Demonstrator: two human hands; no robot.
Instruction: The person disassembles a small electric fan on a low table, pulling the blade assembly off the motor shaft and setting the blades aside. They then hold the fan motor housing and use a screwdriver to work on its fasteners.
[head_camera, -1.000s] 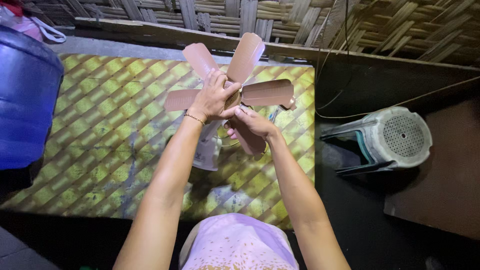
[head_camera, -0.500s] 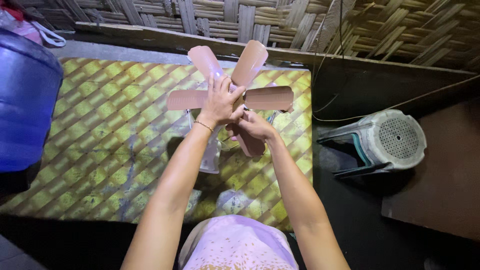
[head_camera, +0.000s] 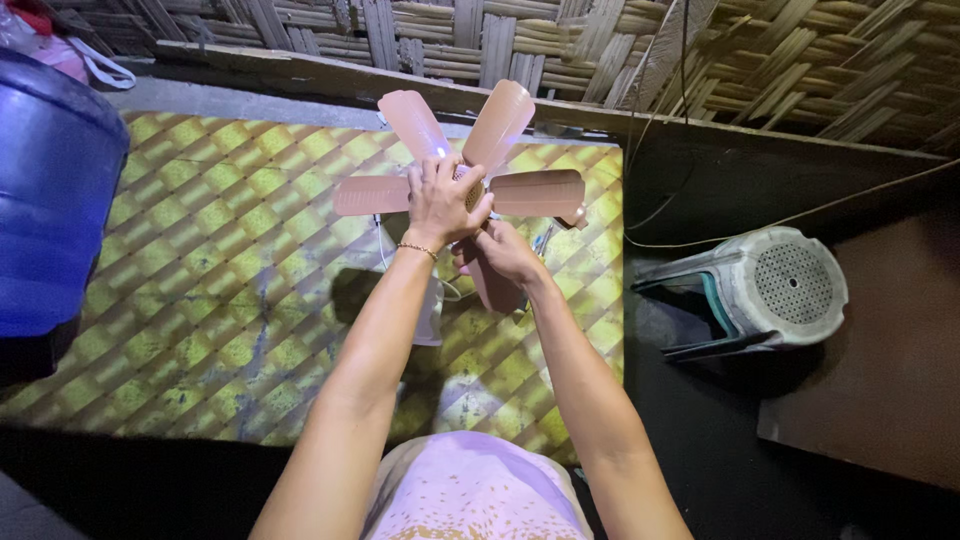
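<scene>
Head view showed left hand (head_camera: 440, 205) gripping the fan blade (head_camera: 470, 185) hub, right hand (head_camera: 505, 252) clasping beneath; steady hold needed.

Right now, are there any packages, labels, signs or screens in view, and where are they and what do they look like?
None that I can make out: no package, label, sign or screen shows.
Nearest to the hands: a pinkish-brown fan blade set, held by the left hand and right hand above a yellow-green patterned mat.
</scene>
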